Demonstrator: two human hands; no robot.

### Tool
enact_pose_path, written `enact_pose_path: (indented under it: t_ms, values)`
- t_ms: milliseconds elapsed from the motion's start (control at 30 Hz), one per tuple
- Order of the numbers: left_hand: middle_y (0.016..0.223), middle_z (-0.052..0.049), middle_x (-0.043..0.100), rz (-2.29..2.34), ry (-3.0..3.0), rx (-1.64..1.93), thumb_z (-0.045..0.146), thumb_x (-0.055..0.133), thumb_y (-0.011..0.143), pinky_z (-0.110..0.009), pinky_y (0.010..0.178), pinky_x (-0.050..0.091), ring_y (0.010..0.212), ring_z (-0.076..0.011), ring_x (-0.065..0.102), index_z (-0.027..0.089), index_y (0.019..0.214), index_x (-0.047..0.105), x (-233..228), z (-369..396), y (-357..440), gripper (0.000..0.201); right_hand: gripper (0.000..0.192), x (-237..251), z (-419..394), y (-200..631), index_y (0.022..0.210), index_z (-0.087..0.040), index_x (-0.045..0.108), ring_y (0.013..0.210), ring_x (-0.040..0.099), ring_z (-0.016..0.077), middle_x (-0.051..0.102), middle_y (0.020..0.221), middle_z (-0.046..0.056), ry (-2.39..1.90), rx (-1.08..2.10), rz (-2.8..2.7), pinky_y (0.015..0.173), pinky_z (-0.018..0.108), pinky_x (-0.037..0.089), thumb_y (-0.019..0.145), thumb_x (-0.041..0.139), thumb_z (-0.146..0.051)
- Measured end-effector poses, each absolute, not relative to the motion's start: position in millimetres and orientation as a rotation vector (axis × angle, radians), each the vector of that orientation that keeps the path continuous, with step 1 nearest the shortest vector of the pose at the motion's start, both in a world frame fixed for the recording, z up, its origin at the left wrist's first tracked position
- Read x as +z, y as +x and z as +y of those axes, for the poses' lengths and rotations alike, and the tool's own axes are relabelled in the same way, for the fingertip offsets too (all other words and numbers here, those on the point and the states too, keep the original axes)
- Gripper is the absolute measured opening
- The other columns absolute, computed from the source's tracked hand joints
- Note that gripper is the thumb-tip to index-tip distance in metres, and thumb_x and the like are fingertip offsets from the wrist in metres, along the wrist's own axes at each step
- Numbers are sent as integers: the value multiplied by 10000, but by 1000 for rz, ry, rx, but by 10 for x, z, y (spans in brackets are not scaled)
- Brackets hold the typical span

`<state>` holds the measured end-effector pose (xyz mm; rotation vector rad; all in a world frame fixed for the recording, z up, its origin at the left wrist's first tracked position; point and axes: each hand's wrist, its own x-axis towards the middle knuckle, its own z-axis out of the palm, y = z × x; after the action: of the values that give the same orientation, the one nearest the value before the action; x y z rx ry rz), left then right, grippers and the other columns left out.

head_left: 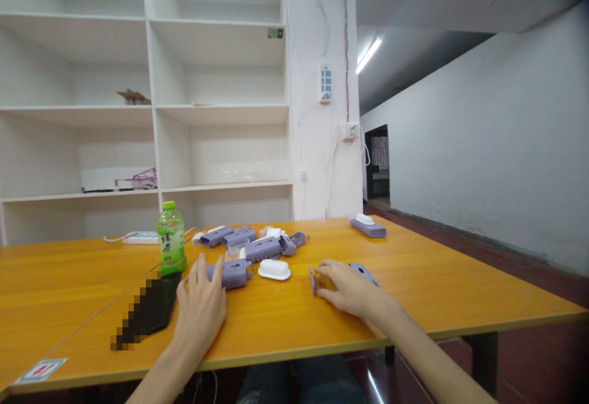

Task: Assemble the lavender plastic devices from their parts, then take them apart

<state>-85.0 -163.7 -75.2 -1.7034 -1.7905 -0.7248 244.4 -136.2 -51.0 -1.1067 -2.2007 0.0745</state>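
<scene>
My left hand (201, 306) lies flat on the orange table (442, 287), fingers apart, fingertips touching a perforated purple plastic housing (232, 273). My right hand (346, 287) rests on the table, its fingers curled over a small purple part (313, 280), with another purple piece (365, 271) just behind it. A white oval cap (274, 269) lies between the two hands. Behind it sits a cluster of several more purple housings (257, 244) and white parts.
A green tea bottle (170, 237) stands left of the cluster. A dark flat object (151, 312), partly pixelated, lies beside my left hand. A purple piece with a white cap (368, 226) sits at the far right. White shelving (151, 103) rises behind the table.
</scene>
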Motion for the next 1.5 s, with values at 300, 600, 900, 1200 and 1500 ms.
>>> enact_pose_path:
  t_ms: [300,600,900,1200,1500]
  values:
    - [1580,-95,361,-1381,-2836,-1241,387,669,862,-456,1203,294,1450,-272,347,283,1523,292,-881,-1822,-61,768,198,-635,-1587,2129,1069,-255,711,950,615,203,682,978,17,-880,259,-2262,869,299,464,896,630,-203]
    - [1283,-88,643,-1567,-2811,-1588,397,753,789,-419,1072,430,1185,-271,590,254,1317,549,-810,-1856,-53,583,243,-593,-1688,2033,1024,-271,756,959,620,208,690,996,22,-798,321,-2249,880,301,465,889,595,-148]
    - [874,-49,743,-1656,-2999,-1911,515,640,862,-299,799,477,858,-207,668,172,1016,630,-666,-1797,-31,376,262,-647,-1656,2050,1175,-321,714,970,615,208,686,1022,29,-763,120,-2208,889,309,474,952,589,-260]
    - [691,-60,717,-1773,-2998,-1964,616,435,910,-300,658,447,638,-191,600,137,926,636,-639,-1699,-22,519,247,-662,-1650,2057,1172,-259,698,979,608,229,702,1031,62,-757,-92,-2204,894,360,459,940,619,-224]
    - [1514,-181,400,-1567,-2296,-1260,170,484,859,-513,1100,356,1364,-335,410,154,1433,430,-927,-1609,-161,576,528,-582,-1611,2077,1313,-352,618,1199,572,232,660,1275,39,-775,-61,-2253,1163,484,241,812,783,-380]
